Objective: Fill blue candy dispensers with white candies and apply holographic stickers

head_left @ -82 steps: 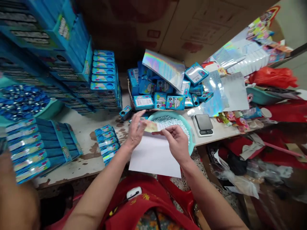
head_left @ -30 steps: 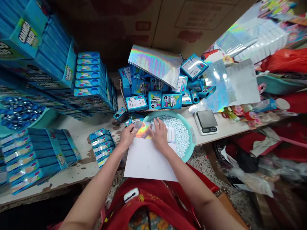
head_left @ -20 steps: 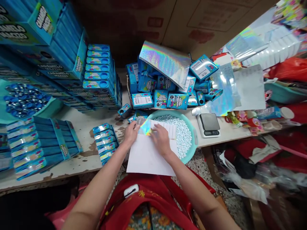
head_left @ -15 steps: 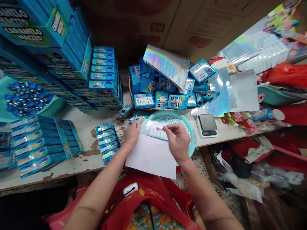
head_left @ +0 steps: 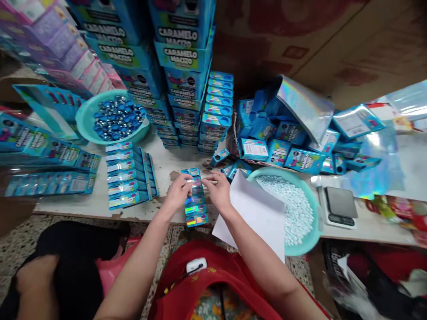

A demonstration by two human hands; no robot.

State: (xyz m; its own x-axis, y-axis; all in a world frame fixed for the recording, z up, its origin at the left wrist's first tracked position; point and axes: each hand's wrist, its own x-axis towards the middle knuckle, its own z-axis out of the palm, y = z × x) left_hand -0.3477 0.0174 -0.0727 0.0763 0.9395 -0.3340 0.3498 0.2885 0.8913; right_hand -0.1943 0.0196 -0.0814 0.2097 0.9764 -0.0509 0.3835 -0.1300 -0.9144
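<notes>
A short row of small blue candy boxes lies on the table between my hands, its nearest tops covered with shiny rainbow stickers. At the row's left edge is my left hand, fingers curled and pressed together over the boxes; what they grip, if anything, is hidden. My right hand comes in from the right, thumb and fingertips pinched at a small shiny sticker over an upper box. A white backing sheet rests beside my right forearm, partly over a teal basin of pale candies.
A digital scale stands right of the basin. Behind it is a heap of blue boxes under a holographic sheet. Tall box stacks rise at the back. Left are a bowl of wrapped candies, packed boxes and another person's arm.
The view has swung left. Both hands have left the sticker sheet and moved to the small box row. The sheet now lies against the basin, out of my hands.
</notes>
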